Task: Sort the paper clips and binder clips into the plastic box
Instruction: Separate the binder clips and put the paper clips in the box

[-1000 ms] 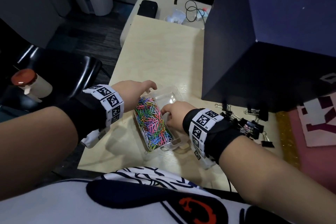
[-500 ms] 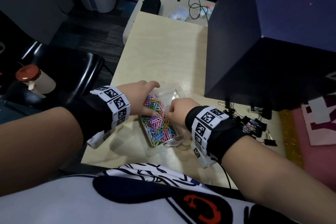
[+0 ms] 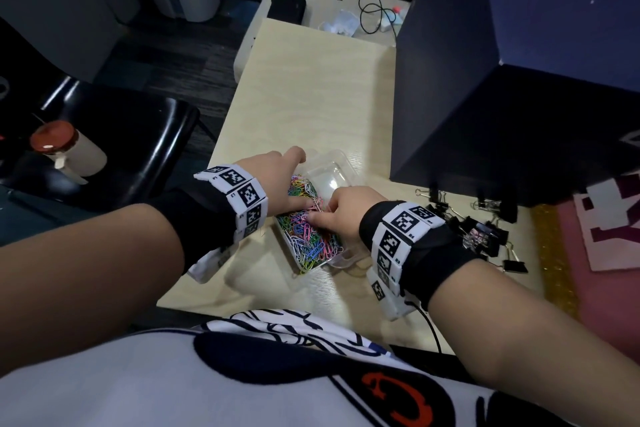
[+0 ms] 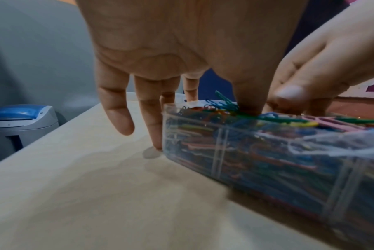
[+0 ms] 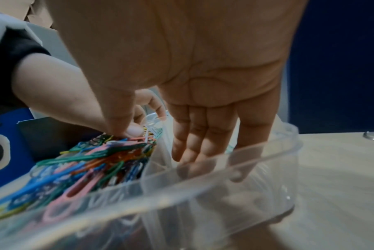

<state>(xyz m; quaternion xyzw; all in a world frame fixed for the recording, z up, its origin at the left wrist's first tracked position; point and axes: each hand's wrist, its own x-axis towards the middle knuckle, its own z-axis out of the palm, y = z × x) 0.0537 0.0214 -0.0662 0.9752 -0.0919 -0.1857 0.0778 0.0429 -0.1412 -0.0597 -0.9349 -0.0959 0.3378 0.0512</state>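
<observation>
Pressing paper clips (image 3: 311, 239) down in plastic box (image 3: 337, 170), both thumbs.

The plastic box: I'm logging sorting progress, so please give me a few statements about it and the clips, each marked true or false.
1. The coloured paper clips lie in one compartment of the plastic box. True.
2. The black binder clips are already in the box. False: they lie on the table, right of the box.
3. The compartment beside the paper clips holds binder clips. False: it holds only fingers of the right hand.
4. The left hand has a thumb on the paper clips. True.
</observation>
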